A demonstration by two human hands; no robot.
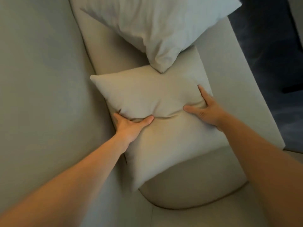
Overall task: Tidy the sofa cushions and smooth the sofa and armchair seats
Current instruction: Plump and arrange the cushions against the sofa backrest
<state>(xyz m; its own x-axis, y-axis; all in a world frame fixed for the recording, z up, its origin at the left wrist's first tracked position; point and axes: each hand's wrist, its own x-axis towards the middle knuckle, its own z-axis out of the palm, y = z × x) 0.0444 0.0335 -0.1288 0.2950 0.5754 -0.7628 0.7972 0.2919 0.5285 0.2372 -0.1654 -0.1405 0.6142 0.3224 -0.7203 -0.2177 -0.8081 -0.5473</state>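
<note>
A square beige cushion (pixel 157 102) leans against the sofa's back cushion (pixel 113 51) near the middle of the head view. My left hand (pixel 131 125) grips its left edge, thumb pressed into the front and fingers tucked behind. My right hand (pixel 205 108) holds the right edge, thumb digging a crease into the fabric. A paler, wrinkled cushion (pixel 157 25) lies above it, one corner overlapping the beige cushion's top edge.
The sofa seat (pixel 41 79) spreads to the left and below. A rounded bolster-like cushion (pixel 188 182) sits under the beige cushion. The sofa's flat back ledge (pixel 237 89) runs along the right, with dark carpet (pixel 275 63) beyond it.
</note>
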